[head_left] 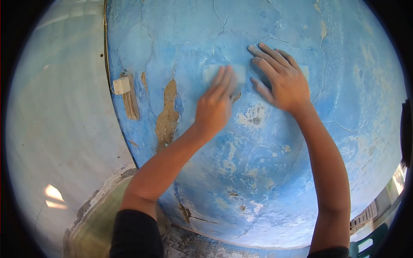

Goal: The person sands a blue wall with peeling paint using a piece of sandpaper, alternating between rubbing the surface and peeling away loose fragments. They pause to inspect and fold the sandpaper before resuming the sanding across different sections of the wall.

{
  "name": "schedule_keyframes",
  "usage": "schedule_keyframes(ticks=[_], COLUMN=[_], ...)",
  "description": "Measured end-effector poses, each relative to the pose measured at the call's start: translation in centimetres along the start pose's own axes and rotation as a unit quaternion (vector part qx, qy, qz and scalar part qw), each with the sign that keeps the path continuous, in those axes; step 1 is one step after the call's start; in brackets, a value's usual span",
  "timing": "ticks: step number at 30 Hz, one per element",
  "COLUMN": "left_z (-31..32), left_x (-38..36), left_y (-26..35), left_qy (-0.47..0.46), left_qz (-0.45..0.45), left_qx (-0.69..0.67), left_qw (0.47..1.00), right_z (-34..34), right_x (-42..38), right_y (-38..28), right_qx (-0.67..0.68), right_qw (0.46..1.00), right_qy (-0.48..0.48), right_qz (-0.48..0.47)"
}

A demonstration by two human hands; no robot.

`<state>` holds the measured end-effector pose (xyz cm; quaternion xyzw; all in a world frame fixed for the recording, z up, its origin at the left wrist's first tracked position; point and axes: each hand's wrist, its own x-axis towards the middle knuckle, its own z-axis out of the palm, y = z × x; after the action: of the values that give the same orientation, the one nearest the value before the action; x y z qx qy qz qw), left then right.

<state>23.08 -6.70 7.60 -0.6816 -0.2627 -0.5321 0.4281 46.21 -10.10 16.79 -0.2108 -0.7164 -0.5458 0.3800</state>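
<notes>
My left hand (215,103) is up against a cracked blue wall (266,172), its fingers blurred by motion and held close together. Under those fingers lies a pale, flat rectangular piece (239,74), pressed to the wall; what it is made of is blurred. To its right, my right hand (282,81) rests on the wall with fingers spread and thumb apart. A pale patch (305,71) shows just beyond that hand's right edge. Grey dust coats the fingertips. Below and between the hands is a whitish spot of flaked paint (254,117).
Bare brown plaster (167,114) shows left of my left forearm. A white switch box (121,85) on a wooden block (130,103) juts from the wall near the corner. A pale wall (60,112) stands at left. A green plastic chair (369,243) is at lower right.
</notes>
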Motion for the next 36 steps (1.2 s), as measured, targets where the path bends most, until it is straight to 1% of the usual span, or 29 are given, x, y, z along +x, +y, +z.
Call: schedule_keyframes(ticks=[1, 2, 4, 5, 6, 8, 9, 11, 12, 14, 15, 17, 18, 20, 21, 23, 24, 26, 27, 29, 30, 32, 33, 35, 36], left_z=[0.3, 0.3, -1.2, -0.9, -0.9, -0.9, -1.3, -2.5, -2.0, -0.6, -0.3, -0.6, -1.1, -2.2, -1.9, -0.7, -0.4, -0.3, -0.6, -1.5, -1.2, -0.5, -0.6, -0.9, -1.0], left_x=[-0.3, 0.1, 1.3, 0.9, 0.0, -1.3, -0.8, 0.4, 0.3, 0.3, 0.0, -1.3, -0.7, 0.7, 0.8, 1.3, 1.0, -0.8, -0.5, 0.6, 0.6, 0.6, 0.4, 0.0, 0.5], left_y=[0.1, -1.0, -3.4, -2.6, -2.0, -1.5, -2.1, -3.9, -4.0, -3.7, -3.4, -2.7, -3.1, -3.6, -3.4, -2.3, -1.7, 0.0, -0.2, -1.5, -1.3, -0.8, -1.1, -2.0, -3.0], left_qy=[-0.007, 0.000, 0.038, 0.042, 0.036, -0.033, -0.034, -0.029, -0.030, 0.038, 0.040, -0.011, -0.012, -0.005, -0.007, 0.040, 0.045, 0.007, 0.006, 0.012, 0.010, 0.037, 0.038, -0.009, -0.003], left_qz=[0.014, 0.009, -0.115, -0.121, -0.122, -0.046, -0.040, -0.083, -0.082, -0.113, -0.112, -0.038, -0.037, -0.099, -0.102, -0.163, -0.161, -0.053, -0.051, -0.121, -0.120, -0.130, -0.127, -0.045, -0.040], left_qx=[0.001, 0.005, 0.030, 0.041, 0.044, -0.001, 0.000, 0.012, 0.011, 0.047, 0.047, 0.015, 0.017, 0.025, 0.026, 0.010, 0.010, 0.010, 0.009, -0.003, -0.002, 0.013, 0.014, 0.022, 0.021], left_qw=[1.000, 1.000, 0.992, 0.991, 0.991, 0.998, 0.999, 0.996, 0.996, 0.992, 0.992, 0.999, 0.999, 0.995, 0.994, 0.986, 0.986, 0.999, 0.999, 0.993, 0.993, 0.991, 0.991, 0.999, 0.999], right_z=[-0.1, -0.1, 0.2, 0.4, 0.5, 0.5, 0.5, 0.6, 0.6, 0.6, 0.7, 0.7, 0.6, 0.6, 0.7, 0.6, 0.7, 0.9, 1.0, 1.0, 1.1, 1.1, 1.2, 1.1, 1.0], right_x=[-0.1, -0.2, -0.3, -0.6, -0.6, -0.5, -0.5, -0.6, -0.6, -0.7, -0.6, -0.4, -0.3, -0.5, -0.5, -0.8, -1.0, -1.3, -1.4, -1.5, -1.6, -1.8, -1.9, -2.3, -2.4], right_y=[0.0, 0.2, 0.0, -0.2, -0.1, 0.1, 0.1, 0.0, 0.0, -0.1, -0.1, -0.2, -0.2, -0.5, -0.5, -0.7, -1.1, -1.6, -1.7, -1.8, -2.0, -2.5, -2.8, -3.4, -3.6], right_qx=[0.008, 0.008, 0.010, 0.019, 0.015, 0.007, 0.005, 0.001, -0.005, -0.014, -0.018, -0.020, -0.022, -0.017, -0.021, -0.027, -0.028, -0.028, -0.024, -0.022, -0.024, -0.024, -0.021, -0.024, -0.021], right_qw=[1.000, 1.000, 1.000, 1.000, 1.000, 1.000, 1.000, 1.000, 1.000, 1.000, 1.000, 0.999, 1.000, 1.000, 1.000, 1.000, 1.000, 0.999, 0.999, 0.999, 0.999, 0.998, 0.998, 0.998, 0.997], right_qy=[0.006, 0.008, 0.019, 0.018, 0.020, 0.029, 0.027, 0.027, 0.027, 0.026, 0.024, 0.025, 0.021, 0.010, 0.008, 0.008, 0.006, 0.003, 0.007, 0.013, 0.013, 0.014, 0.014, 0.019, 0.016], right_qz=[-0.002, -0.012, -0.001, 0.003, 0.003, 0.004, 0.001, -0.001, -0.001, -0.001, 0.001, 0.001, 0.001, -0.001, 0.000, 0.001, 0.010, 0.023, 0.028, 0.036, 0.042, 0.049, 0.056, 0.061, 0.066])
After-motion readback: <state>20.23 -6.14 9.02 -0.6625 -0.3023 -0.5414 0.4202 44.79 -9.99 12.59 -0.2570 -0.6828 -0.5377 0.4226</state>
